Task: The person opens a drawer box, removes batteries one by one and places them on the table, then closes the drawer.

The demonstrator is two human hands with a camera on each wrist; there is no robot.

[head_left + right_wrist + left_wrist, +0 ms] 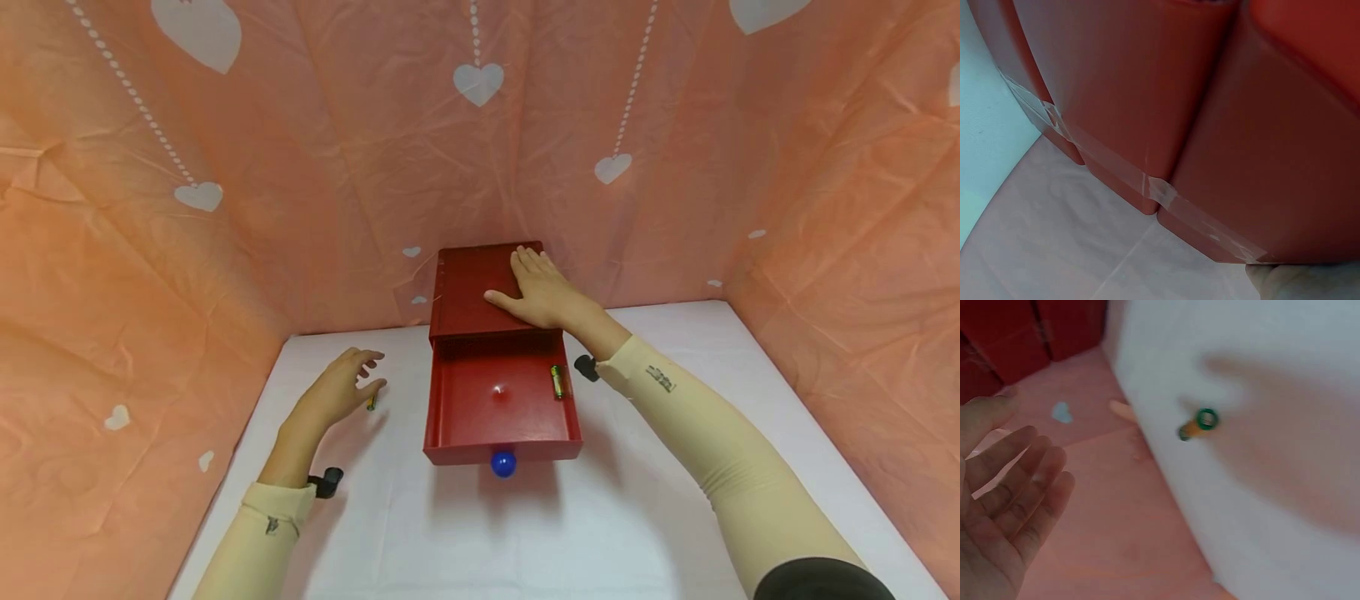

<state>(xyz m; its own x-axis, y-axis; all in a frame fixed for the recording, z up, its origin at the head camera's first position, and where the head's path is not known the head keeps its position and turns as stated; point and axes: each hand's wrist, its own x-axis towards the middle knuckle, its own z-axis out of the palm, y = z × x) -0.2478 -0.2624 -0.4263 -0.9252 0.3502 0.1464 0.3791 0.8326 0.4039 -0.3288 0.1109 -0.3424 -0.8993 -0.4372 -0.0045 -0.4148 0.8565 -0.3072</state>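
Note:
A red drawer box (480, 283) stands at the back of the table, its top drawer (472, 417) pulled out and showing a round blue knob (503, 464). Inside the drawer, by its right wall, is a green-and-gold battery (557, 382). My right hand (543, 293) rests on top of the box with fingers straight; only a bit of it shows in the right wrist view. Left of the box, my left hand (341, 390) hovers with fingers loosely bent and nothing in them. Close by, a second battery (1196, 427) is on the table, apart from the fingers.
White cloth covers the table (420, 533). A pink curtain (360, 167) with white hearts encloses the back and both sides, close behind the box. Clear tape (1116, 165) runs across the stacked red sections of the box.

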